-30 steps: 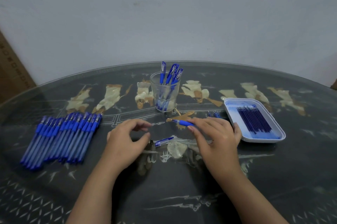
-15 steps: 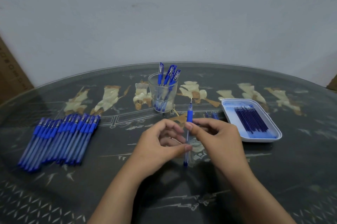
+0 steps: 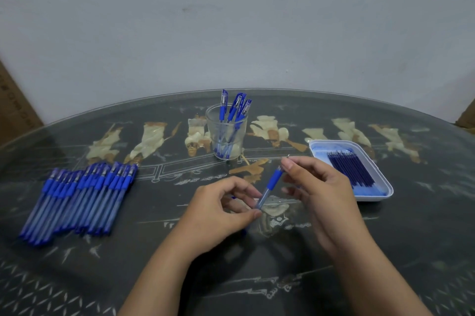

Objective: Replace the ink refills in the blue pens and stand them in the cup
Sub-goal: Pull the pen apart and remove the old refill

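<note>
A blue pen (image 3: 269,186) slants up to the right between both hands over the middle of the table. My left hand (image 3: 223,210) pinches its clear barrel at the lower end. My right hand (image 3: 317,187) pinches the pen's tip end just above the blue grip; a small metal point pokes out past the fingertips. Behind them a clear glass cup (image 3: 226,133) holds several capped blue pens. A row of several blue pens (image 3: 79,200) lies at the left. A white tray (image 3: 374,193) at the right holds several dark blue refills (image 3: 350,170).
The round dark glass-topped table (image 3: 411,251) carries pale inlaid figures along its far side. A grey wall stands close behind it. Brown cardboard shows at the far left edge (image 3: 12,110) and a scrap at the far right.
Both hands picked up the pen parts from the table and brought them together. The pen has since tilted from upright to slanting right, and my right hand has shifted to its tip.
</note>
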`<state>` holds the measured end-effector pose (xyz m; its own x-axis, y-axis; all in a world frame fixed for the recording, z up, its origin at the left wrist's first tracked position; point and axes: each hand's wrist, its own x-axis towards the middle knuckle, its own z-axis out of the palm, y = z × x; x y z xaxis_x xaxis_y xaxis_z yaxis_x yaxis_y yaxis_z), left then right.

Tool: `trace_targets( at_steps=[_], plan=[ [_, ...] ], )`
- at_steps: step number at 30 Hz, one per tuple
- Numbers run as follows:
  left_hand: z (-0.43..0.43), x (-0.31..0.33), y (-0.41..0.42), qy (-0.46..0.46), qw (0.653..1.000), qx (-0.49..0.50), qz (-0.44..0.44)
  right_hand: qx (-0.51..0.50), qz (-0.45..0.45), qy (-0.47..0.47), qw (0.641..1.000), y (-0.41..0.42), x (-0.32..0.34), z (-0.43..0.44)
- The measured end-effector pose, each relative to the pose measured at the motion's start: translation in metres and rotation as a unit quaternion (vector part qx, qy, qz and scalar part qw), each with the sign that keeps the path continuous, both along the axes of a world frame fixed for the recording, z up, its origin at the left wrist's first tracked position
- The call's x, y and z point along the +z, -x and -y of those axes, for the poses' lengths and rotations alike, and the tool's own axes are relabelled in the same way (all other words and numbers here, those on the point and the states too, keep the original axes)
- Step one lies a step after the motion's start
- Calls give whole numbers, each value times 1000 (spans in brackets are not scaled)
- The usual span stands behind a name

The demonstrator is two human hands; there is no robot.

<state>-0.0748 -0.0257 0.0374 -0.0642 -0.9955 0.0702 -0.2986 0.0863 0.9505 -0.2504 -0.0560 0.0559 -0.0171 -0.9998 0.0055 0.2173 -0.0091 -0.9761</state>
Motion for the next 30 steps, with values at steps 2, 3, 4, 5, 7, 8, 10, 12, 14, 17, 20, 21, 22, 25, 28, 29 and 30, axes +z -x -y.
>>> trace_targets(
  at_steps=[2,3,4,5,7,8,10,12,14,17,20,21,22,25,28,29,30],
  plan=[
    [0,0,-1,-3,1000,-5,12,-8,48,-2,999,2,3,1],
    [-1,0,-1,-3,1000,-7,18,-14,64,3,998,3,5,2],
    [-1,-1,-2,-3,1000,-8,21,-18,70,10,997,5,7,2],
    [-1,-1,-2,-3,1000,-8,21,-18,71,18,997,6,8,2],
    [-1,-2,-2,-4,1000,-5,19,-11,69,31,997,6,9,2],
    [-1,-2,-2,-4,1000,-4,21,-10,69,38,997,5,8,2],
    [-1,-2,-2,-1,1000,-3,22,-22,72,55,996,2,6,1],
    [-1,-2,-1,0,1000,-1,23,-46,75,74,993,0,4,-1],
    [-1,-3,-1,1,1000,1,26,-67,70,88,991,-2,3,0],
    [0,-5,-1,10,999,5,37,-87,55,90,991,0,5,2],
    [1,-5,-1,28,998,19,62,-135,56,114,983,8,18,15],
    [1,-5,-1,31,997,23,64,-157,52,131,977,13,24,22],
    [1,-5,-1,34,997,27,64,-176,52,148,972,17,30,29],
    [1,-9,-1,52,995,53,62,-182,46,173,967,30,47,47],
    [1,-13,3,75,992,87,44,-113,-111,125,980,32,43,61],
    [1,-15,4,83,991,93,41,-75,-188,97,975,29,35,66],
    [1,-15,6,90,991,96,40,-39,-262,72,962,27,25,70]
  ],
)
